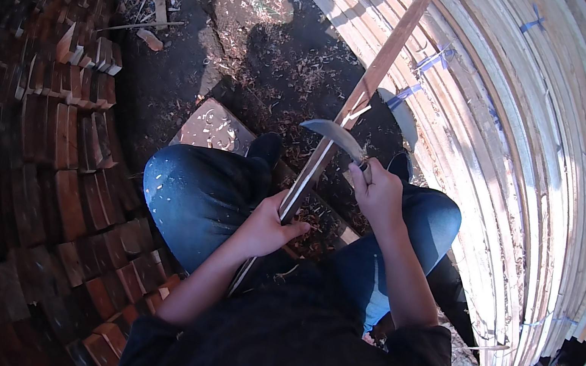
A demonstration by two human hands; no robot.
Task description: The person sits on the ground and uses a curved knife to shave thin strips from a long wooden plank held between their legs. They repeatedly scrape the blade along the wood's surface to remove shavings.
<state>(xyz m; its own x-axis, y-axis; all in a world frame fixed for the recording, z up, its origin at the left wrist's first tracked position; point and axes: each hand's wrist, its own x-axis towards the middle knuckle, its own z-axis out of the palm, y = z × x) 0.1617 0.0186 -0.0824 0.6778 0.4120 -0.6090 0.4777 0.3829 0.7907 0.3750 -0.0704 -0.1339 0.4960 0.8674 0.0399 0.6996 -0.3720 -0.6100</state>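
Note:
A long, narrow brown wooden strip (376, 73) runs slantwise from my lap up past the top edge of the view. Its lower part is gripped by my left hand (273, 227), with the thumb lying out to the right. My right hand (377, 191) is closed round the handle of a sickle (338, 137) with a curved grey blade. The blade lies across the strip, pointing left. Just above it, a pale shaving curls up from the wood, and a pale freshly cut band shows along the strip below. Most of the sickle's handle is hidden by my fingers.
On the left rise stacks of reddish-brown wood blocks (67, 205). Long pale wood strips (536, 145), bundled with blue ties (435, 58), fill the right side. A flat board (214, 127) lies near my feet. Shavings and scraps (159, 12) litter the dark ground.

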